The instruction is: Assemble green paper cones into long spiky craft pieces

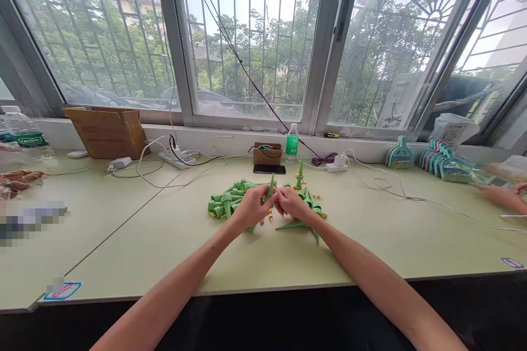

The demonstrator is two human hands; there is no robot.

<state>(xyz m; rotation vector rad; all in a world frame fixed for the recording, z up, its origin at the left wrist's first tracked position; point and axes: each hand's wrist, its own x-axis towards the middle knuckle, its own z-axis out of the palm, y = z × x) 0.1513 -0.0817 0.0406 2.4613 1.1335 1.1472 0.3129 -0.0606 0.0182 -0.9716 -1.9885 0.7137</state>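
Note:
Near the middle of the table, my left hand (251,207) is closed around a green pointed cone (270,185), its tip up. My right hand (291,203) meets it at the cone's side, fingers pinched; whatever they hold is hidden. A heap of short green ribbed tubes (218,207) lies to the left of my hands. More green cones (290,225) lie beside and below my right hand. Small yellow-orange pegs (270,216) are scattered between and around the heaps. Behind my right hand, a green spiked piece (300,174) stands upright.
At the back are a small cardboard box (267,153), a black phone (269,169) and a green-labelled bottle (292,142). White cables and a power strip (177,159) run along the wall. Teal packs (447,162) and another person's hand (500,196) are at right.

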